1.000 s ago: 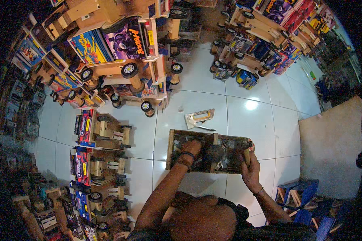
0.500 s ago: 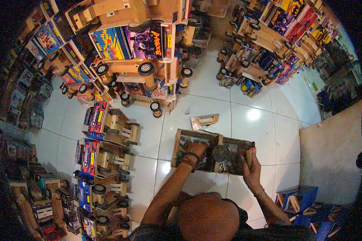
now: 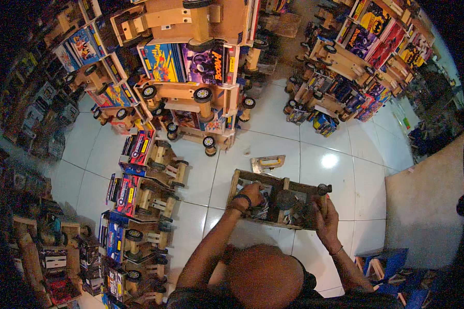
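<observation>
On the tiled floor before me stands a wooden box [image 3: 235,181] split by a divider. My left hand [image 3: 251,194], with dark bands on the wrist, reaches into its left compartment over small loose metal pieces [image 3: 263,210]. The fingers are drawn together, and what they pinch, if anything, is too small to make out. At the box's right end my right hand [image 3: 326,220] is closed round the pale handle of a hammer [image 3: 323,189], its dark head up. A round dark object [image 3: 285,199] sits near the divider.
Behind the box lies a silver staple gun [image 3: 268,164]. Wooden toy trucks [image 3: 134,193] with black wheels line up at the left; taller stacks [image 3: 191,62] stand behind. More trucks [image 3: 340,87] are at the back right. A pale board [image 3: 423,206] and blue pieces [image 3: 386,265] are at the right.
The whole view has shifted slightly. My left hand has lifted a little from deeper in the left compartment. The hammer has tipped in my right hand, showing more of its head.
</observation>
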`<state>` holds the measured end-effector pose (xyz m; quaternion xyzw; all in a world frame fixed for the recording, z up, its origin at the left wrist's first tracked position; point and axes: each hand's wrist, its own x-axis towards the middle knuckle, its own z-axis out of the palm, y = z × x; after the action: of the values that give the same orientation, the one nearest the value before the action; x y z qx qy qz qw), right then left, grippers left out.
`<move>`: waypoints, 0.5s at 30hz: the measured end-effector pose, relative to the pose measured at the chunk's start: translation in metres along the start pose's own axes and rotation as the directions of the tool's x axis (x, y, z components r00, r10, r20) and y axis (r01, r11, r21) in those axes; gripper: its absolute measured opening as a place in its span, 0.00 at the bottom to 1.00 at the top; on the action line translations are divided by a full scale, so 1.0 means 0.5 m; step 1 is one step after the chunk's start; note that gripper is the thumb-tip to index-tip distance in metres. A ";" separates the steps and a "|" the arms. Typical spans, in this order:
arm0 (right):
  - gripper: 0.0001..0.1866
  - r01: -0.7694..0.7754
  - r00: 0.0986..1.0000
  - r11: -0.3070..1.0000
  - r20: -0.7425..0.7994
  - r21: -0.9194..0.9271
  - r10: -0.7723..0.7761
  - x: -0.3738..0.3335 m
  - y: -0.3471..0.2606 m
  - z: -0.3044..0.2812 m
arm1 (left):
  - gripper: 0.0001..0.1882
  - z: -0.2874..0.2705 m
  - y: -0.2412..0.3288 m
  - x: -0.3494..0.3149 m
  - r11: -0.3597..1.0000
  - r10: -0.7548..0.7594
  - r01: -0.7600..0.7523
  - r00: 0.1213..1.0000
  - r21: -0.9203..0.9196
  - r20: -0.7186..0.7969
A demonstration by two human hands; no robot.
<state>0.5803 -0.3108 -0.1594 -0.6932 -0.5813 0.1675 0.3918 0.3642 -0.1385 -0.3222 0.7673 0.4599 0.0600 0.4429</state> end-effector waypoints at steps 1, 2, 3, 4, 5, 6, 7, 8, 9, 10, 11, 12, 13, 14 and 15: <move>0.14 0.008 1.000 1.000 -0.028 0.030 -0.007 0.007 -0.005 0.006 | 0.20 -0.035 0.015 -0.023 0.997 0.077 -0.078 0.996 -0.024 -0.036; 0.14 0.011 0.999 0.999 -0.042 0.042 -0.010 0.014 -0.013 0.011 | 0.18 -0.069 0.029 -0.043 0.993 0.083 -0.082 0.997 -0.087 -0.001; 0.13 0.054 0.998 0.998 -0.034 0.024 -0.053 0.024 -0.024 0.018 | 0.18 -0.099 0.041 -0.066 0.971 0.133 -0.127 0.991 -0.202 0.017; 0.14 0.041 0.999 0.999 0.007 0.019 -0.041 0.035 -0.039 0.017 | 0.17 -0.125 0.056 -0.090 0.943 0.186 -0.169 0.982 -0.285 0.033; 0.14 0.027 0.999 1.000 0.047 0.014 -0.028 0.048 -0.058 0.017 | 0.16 -0.151 0.073 -0.114 0.928 0.178 -0.138 0.980 -0.345 0.088; 0.15 -0.012 0.996 0.999 0.089 0.029 0.010 0.062 -0.081 0.022 | 0.14 -0.181 0.091 -0.134 0.921 0.118 -0.045 0.979 -0.387 0.166; 0.15 -0.053 0.990 0.998 0.131 0.040 0.047 0.075 -0.109 0.026 | 0.14 -0.212 0.109 -0.158 0.875 0.151 -0.054 0.975 -0.482 0.164; 0.15 -0.095 0.981 0.987 0.179 0.126 0.072 0.081 -0.141 0.028 | 0.14 -0.246 0.125 -0.185 0.835 0.184 -0.070 0.970 -0.546 0.157; 0.15 -0.065 0.975 0.966 0.223 0.250 0.008 0.090 -0.176 0.036 | 0.14 -0.279 0.143 -0.210 0.791 0.217 -0.087 0.965 -0.606 0.145; 0.16 -0.103 0.972 0.946 0.234 0.309 0.029 0.103 -0.210 0.052 | 0.14 -0.306 0.162 -0.235 0.659 0.289 -0.123 0.952 -0.742 0.098; 0.16 -0.112 0.964 0.934 0.267 0.340 0.018 0.112 -0.243 0.064 | 0.14 -0.337 0.177 -0.260 0.678 0.306 -0.158 0.949 -0.717 0.080; 0.16 -0.083 0.955 0.923 0.293 0.376 -0.033 0.121 -0.276 0.076 | 0.14 -0.372 0.187 -0.284 0.697 0.321 -0.193 0.945 -0.691 0.059; 0.17 -0.056 0.943 0.908 0.320 0.415 -0.088 0.128 -0.307 0.086 | 0.14 -0.405 0.195 -0.309 0.714 0.333 -0.225 0.942 -0.662 0.038; 0.15 -0.103 0.909 0.923 0.412 0.372 -0.065 0.134 -0.334 0.088 | 0.19 -0.434 0.201 -0.337 0.713 0.239 -0.114 0.967 -0.691 0.087; 0.15 -0.071 0.902 0.920 0.419 0.386 -0.107 0.136 -0.362 0.099 | 0.19 -0.462 0.205 -0.367 0.699 0.238 -0.144 0.971 -0.701 0.038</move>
<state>0.4424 -0.2267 -0.0420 -0.5405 -0.6147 0.4261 0.3853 0.2111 -0.1526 -0.0503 0.5913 0.2930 0.2249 0.7169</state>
